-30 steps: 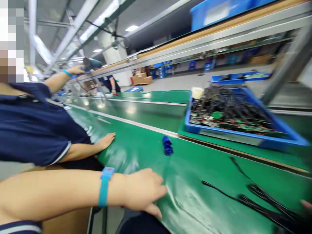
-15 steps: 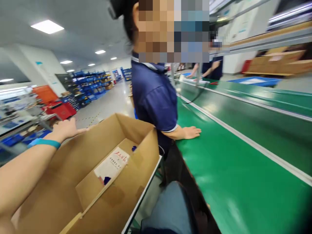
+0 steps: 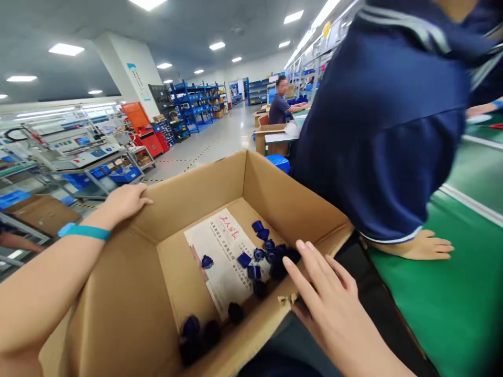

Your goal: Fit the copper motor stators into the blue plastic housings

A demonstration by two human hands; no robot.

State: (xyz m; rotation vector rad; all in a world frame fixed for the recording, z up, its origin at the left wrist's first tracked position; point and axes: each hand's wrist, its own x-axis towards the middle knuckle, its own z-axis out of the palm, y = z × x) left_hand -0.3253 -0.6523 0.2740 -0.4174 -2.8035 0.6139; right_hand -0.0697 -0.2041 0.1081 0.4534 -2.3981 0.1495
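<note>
An open cardboard box (image 3: 200,178) takes up the middle of the view. On its floor lies a printed newspaper sheet (image 3: 223,235), with several small dark blue plastic parts (image 3: 244,259) on and beside it, mostly towards the near side. My left hand (image 3: 123,203), with a teal band at the wrist, is closed over the box's far left rim. Over the near right rim reaches my right hand (image 3: 328,293), its fingers stretched out above the blue parts. The thumb is partly hidden by the rim.
Close on my right a person in a navy shirt (image 3: 385,125) leans a hand on the green work surface (image 3: 416,283). Further off, another person (image 3: 281,104) sits at a bench. Blue shelving (image 3: 196,104) and a red cabinet (image 3: 149,141) stand beyond the aisle.
My right hand has come into view at the near rim. The view has swung right and closer to the box, and more blue parts show inside. My left hand stays on the rim.
</note>
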